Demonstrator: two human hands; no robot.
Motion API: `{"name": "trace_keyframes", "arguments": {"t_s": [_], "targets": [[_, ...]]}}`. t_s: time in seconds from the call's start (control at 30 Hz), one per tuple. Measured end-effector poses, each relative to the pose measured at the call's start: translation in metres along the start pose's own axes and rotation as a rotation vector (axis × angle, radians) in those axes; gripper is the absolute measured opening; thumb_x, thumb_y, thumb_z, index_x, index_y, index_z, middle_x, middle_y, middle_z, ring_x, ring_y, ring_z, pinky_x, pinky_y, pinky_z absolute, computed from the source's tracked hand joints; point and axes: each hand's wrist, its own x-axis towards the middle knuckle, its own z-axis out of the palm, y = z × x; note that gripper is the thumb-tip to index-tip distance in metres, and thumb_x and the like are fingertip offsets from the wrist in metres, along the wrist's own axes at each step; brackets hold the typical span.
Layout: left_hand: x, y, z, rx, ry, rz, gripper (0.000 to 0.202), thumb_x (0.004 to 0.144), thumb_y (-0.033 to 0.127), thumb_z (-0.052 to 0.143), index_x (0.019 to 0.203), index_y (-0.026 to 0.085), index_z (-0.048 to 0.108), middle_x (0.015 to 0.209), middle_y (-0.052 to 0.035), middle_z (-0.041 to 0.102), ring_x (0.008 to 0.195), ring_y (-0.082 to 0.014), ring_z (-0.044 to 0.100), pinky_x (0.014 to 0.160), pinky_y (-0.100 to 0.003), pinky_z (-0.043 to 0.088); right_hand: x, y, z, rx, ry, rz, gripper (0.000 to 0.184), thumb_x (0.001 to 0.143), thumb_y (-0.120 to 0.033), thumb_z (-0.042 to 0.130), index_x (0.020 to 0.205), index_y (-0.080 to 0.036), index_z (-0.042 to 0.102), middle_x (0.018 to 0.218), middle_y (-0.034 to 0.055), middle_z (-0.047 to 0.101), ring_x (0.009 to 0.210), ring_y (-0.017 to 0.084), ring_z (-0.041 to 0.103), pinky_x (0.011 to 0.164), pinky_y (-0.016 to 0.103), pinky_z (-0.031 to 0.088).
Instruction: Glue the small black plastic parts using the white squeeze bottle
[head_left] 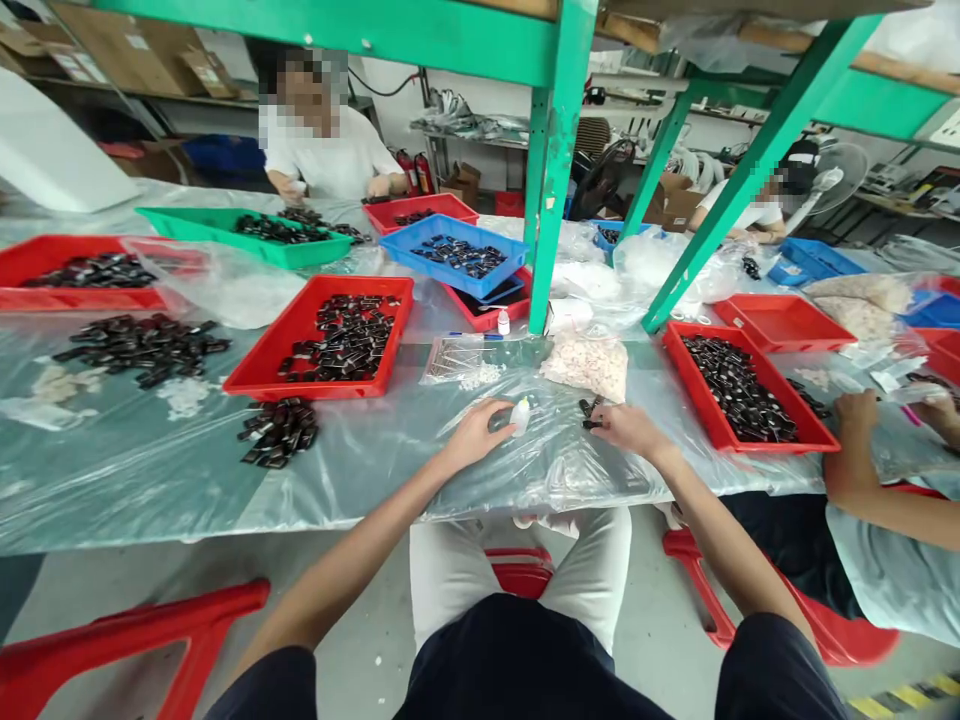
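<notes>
My left hand [476,435] rests on the plastic-covered table [150,470], fingers curled round a small white dropper bottle [520,415]. My right hand [628,428] lies a little to the right, fingers pinched on a small black part [590,410] at the fingertips. Just beyond both hands sits a clear bag of pale pink bits [589,365]. A red tray [750,395] of black parts stands right of my right hand. Another red tray [326,340] of black parts is to the far left of my left hand.
Loose heaps of black parts [279,432] lie on the table at left. Green posts [547,190] rise from the table's middle. Blue [463,255] and green trays [247,232] stand further back. A co-worker's arm [862,460] reaches in at right; two people sit opposite.
</notes>
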Motion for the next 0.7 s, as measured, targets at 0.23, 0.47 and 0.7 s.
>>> {"name": "trace_keyframes", "arguments": {"t_s": [0.23, 0.47, 0.7], "targets": [[0.016, 0.004, 0.011, -0.013, -0.054, 0.016, 0.029, 0.077, 0.036, 0.082, 0.101, 0.022, 0.076, 0.097, -0.0080, 0.072, 0.084, -0.0235, 0.066, 0.071, -0.031, 0.046, 0.000, -0.006, 0.003, -0.102, -0.034, 0.013, 0.018, 0.094, -0.029, 0.072, 0.110, -0.023, 0.075, 0.098, 0.0113, 0.078, 0.093, 0.030, 0.073, 0.071, 0.030, 0.045], [0.035, 0.009, 0.025, -0.052, -0.050, 0.050, 0.023, 0.080, 0.040, 0.079, 0.085, 0.020, 0.069, 0.080, -0.0033, 0.067, 0.071, -0.0186, 0.059, 0.069, -0.030, 0.045, -0.001, -0.022, -0.002, -0.090, -0.025, -0.010, 0.015, 0.097, -0.026, 0.060, 0.103, -0.021, 0.073, 0.087, 0.0075, 0.076, 0.081, 0.022, 0.071, 0.067, 0.027, 0.039], [0.071, -0.009, 0.030, -0.096, 0.282, 0.049, 0.034, 0.089, 0.049, 0.069, 0.102, 0.018, 0.065, 0.093, -0.0048, 0.067, 0.081, -0.0174, 0.060, 0.073, -0.029, 0.048, 0.019, -0.036, -0.009, 0.214, 0.143, -0.138, 0.015, 0.091, -0.027, 0.056, 0.095, -0.021, 0.068, 0.085, 0.0029, 0.073, 0.072, 0.017, 0.063, 0.066, 0.026, 0.037]]}}
